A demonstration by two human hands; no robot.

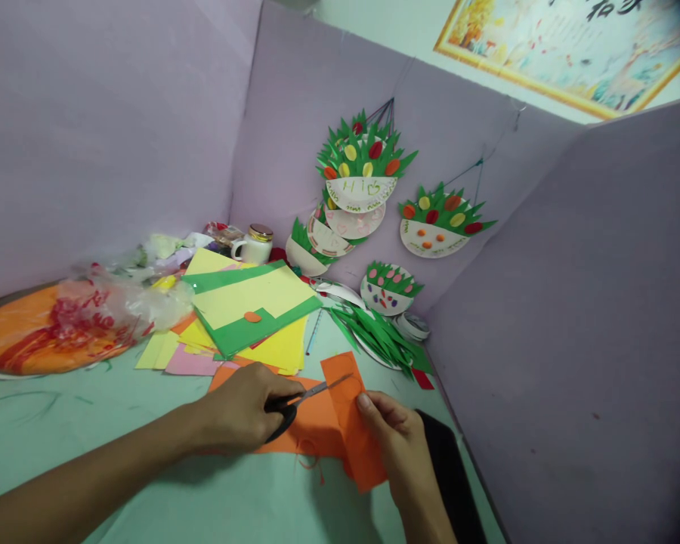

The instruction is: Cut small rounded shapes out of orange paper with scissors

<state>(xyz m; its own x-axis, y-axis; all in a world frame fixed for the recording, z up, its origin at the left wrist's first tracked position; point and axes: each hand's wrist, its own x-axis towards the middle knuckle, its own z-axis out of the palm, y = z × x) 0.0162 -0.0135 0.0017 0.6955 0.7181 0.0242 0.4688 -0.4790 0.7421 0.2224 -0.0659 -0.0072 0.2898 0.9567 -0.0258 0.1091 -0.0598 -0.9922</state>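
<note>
Orange paper fills the near middle of the pale green table, and both hands are on it. The right hand pinches a folded orange strip with its thumb pressed on top and the other fingers tucked beneath, holding the strip tilted up off the table just at the person's front. The left hand comes in from the left with its fingers curled shut through the black handles of the scissors, and the blades, slightly parted, bite into the left edge of the strip near its upper end. Under both hands lies a larger orange sheet, flat on the table, with a thin curl of offcut at its lower edge. A dark flat object sits just right of the right wrist, against the lilac partition. Further back, a stack of coloured paper spreads out in yellow, green and pink, with a small orange oval on the top green sheet. To its right lies a heap of green paper blades. Off to the left a plastic bag covers something orange and red. Behind the stack stands a white mug with a gold lid. On the back wall hang paper-plate baskets trimmed with green leaves and coloured ovals, more of them leaning below.
</note>
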